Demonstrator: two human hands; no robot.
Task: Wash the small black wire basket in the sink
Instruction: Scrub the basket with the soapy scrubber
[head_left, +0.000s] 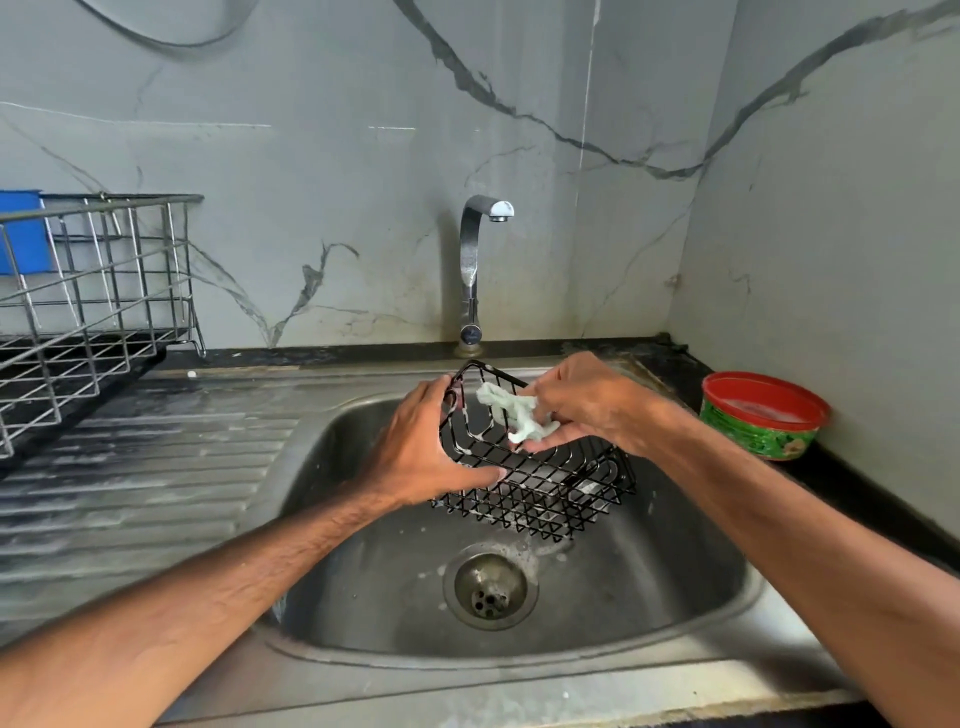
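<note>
A small black wire basket (550, 488) hangs tilted over the steel sink (363, 587), its open side facing up and toward me. My left hand (426, 447) grips its left end wall, thumb along the lower rim. My right hand (582, 400) reaches into the basket from the right and is closed on a pale, soapy scrub cloth (511, 413) that lies against the inner wires. Spots of foam cling to the basket wires and to the sink floor near the drain (491, 590).
The chrome tap (475, 260) stands behind the sink, with no water running. A red-rimmed green tub of dish soap (761, 415) sits on the dark counter at the right. A steel dish rack (88, 306) stands at the left above the ribbed drainboard (135, 467).
</note>
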